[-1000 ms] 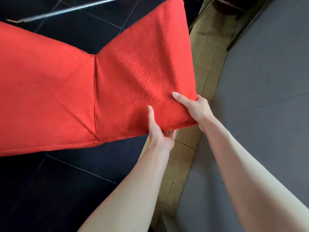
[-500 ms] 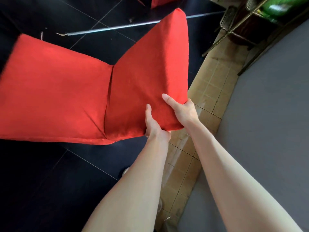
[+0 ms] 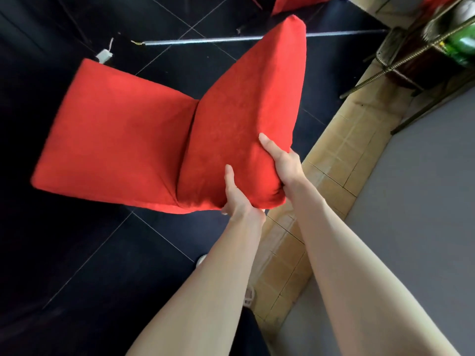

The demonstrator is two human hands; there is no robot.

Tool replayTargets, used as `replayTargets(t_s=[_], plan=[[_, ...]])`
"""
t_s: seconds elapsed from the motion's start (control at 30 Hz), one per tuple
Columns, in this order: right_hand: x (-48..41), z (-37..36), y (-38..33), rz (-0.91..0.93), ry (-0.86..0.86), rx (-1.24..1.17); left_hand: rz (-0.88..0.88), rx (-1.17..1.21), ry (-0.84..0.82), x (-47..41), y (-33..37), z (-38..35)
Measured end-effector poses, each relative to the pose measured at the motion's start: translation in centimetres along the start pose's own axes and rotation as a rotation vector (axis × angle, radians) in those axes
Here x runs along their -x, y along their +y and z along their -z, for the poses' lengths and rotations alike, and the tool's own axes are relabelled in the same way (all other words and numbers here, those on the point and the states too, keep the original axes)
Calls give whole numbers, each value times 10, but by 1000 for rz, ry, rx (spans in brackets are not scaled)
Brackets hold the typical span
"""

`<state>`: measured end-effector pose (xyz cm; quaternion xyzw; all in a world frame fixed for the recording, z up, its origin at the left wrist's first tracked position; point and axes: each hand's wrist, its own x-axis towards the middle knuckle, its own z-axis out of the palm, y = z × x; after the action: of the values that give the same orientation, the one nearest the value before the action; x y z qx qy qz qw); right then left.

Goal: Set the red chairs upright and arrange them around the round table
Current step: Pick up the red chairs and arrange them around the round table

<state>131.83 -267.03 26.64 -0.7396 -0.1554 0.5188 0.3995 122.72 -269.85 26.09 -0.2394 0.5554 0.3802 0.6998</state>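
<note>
Above dark tiles (image 3: 77,253), two hands (image 3: 239,199) (image 3: 285,163) grip one chair (image 3: 128,140).

The red chair (image 3: 154,140) hides the fingers of the left hand (image 3: 237,199) and right hand (image 3: 284,163); only thumbs show. A second red chair (image 3: 295,2) is cut off at top.
</note>
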Motion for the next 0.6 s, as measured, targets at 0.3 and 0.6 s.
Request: replayTargets(t_s=[0.3, 0.6], plan=[[30, -79, -18, 26, -112, 35, -186, 207, 142, 45, 63, 1], [50, -167, -32, 52, -169, 58, -204, 240, 150, 53, 147, 27]])
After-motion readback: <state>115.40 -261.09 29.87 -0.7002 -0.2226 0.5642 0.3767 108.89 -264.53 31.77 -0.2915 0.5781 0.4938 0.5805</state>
